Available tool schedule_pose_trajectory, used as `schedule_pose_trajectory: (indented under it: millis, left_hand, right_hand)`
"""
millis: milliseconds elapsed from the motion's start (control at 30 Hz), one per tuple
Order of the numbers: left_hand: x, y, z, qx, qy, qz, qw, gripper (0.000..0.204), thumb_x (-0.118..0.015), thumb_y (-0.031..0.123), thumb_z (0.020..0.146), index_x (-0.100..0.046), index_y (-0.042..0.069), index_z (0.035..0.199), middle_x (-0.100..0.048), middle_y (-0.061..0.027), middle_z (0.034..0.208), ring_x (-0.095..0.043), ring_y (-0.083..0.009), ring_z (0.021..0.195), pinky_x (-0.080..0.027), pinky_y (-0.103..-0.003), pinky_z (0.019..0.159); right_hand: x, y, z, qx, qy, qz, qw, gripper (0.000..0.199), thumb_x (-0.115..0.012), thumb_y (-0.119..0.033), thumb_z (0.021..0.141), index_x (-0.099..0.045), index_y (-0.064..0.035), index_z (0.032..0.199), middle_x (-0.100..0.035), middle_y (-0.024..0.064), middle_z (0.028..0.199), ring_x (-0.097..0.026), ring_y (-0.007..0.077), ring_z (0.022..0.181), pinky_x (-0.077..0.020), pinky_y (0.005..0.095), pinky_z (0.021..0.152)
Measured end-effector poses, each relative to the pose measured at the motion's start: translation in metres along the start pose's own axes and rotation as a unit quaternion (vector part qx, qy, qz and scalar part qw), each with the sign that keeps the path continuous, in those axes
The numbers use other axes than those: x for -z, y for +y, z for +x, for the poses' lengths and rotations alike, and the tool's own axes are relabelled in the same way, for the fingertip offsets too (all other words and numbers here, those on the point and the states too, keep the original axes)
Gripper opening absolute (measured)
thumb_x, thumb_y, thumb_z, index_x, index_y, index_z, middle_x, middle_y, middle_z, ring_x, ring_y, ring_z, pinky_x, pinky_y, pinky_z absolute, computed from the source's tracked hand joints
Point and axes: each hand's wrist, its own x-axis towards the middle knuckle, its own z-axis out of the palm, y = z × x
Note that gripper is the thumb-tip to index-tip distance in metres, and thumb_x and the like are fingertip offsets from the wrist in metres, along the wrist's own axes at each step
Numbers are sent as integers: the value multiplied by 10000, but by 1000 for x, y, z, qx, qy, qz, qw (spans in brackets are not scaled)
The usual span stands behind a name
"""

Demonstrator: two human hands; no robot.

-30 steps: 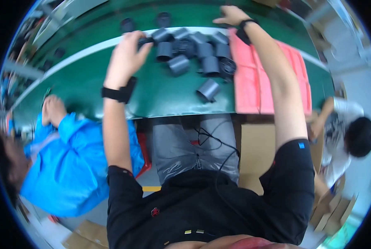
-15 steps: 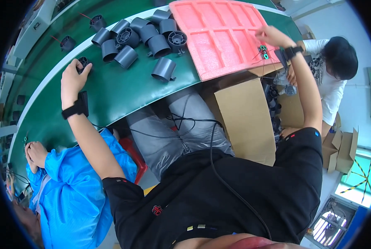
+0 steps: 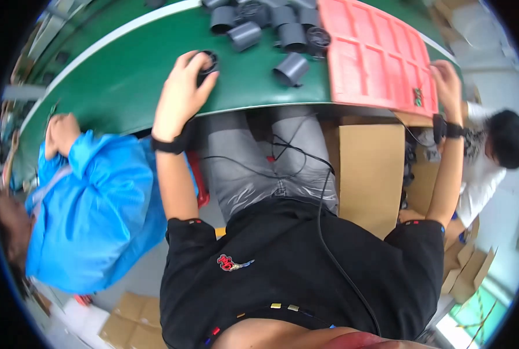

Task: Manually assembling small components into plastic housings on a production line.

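My left hand is closed round a dark grey fan housing, a short round tube, at the green table's near edge. To the right of it, a loose grey housing lies on its side, with several more piled behind. My right hand is at the right edge of a pink moulded tray, its fingers bent and blurred; whether they hold anything does not show. Beside that hand, small green parts with thin wires lie in the tray's near right corner.
A person in a blue smock sits at my left, hands on the green table. Another person in white is at my right. An open cardboard box stands below the tray. A black cable hangs across my front.
The whole view has shifted, so the table and tray sit further right and higher. My left hand has come nearer the loose housing, carrying its own. My right hand has moved to the tray's right edge.
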Motion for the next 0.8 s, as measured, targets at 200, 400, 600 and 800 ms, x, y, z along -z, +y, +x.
schedule_pose_trajectory:
  millis: [200, 400, 600, 800]
  left_hand:
    - [-9, 7, -16, 24, 13, -6, 1000, 332, -796, 152, 859, -609, 41, 1110, -671, -173, 1186, -644, -400, 1153, -553, -437, 934]
    - [-7, 38, -29, 90, 95, -189, 973, 569, -814, 67, 822, -562, 54, 1332, -673, -149, 1192, -660, -285, 1143, -535, -378, 1000]
    - [-13, 53, -46, 107, 174, -416, 886, 623, -746, 125, 906, -489, 47, 1467, -621, -134, 1298, -611, -265, 1232, -489, -424, 1102]
    - [-38, 50, -41, 171, 128, -843, 494, 483, -551, 270, 1055, -446, 79, 1486, -546, -132, 1427, -568, -268, 1316, -491, -427, 1100]
  right_hand:
    - [-46, -188, 22, 119, 71, 365, 921, 295, -597, -119, 1079, -590, 50, 1320, -715, 144, 1117, -686, 181, 994, -526, 274, 899]
    - [-132, -307, 11, 255, 66, 417, 870, 353, -606, -153, 1071, -527, 70, 1332, -702, 254, 1134, -701, 281, 972, -563, 371, 919]
    - [-211, -317, -45, 250, -13, 477, 843, 347, -578, -246, 1091, -479, 3, 1311, -702, 271, 1023, -719, 342, 910, -604, 446, 828]
    - [-239, -314, -68, 169, -7, 515, 840, 300, -559, -196, 1098, -475, 3, 1305, -709, 280, 1053, -732, 335, 920, -607, 430, 848]
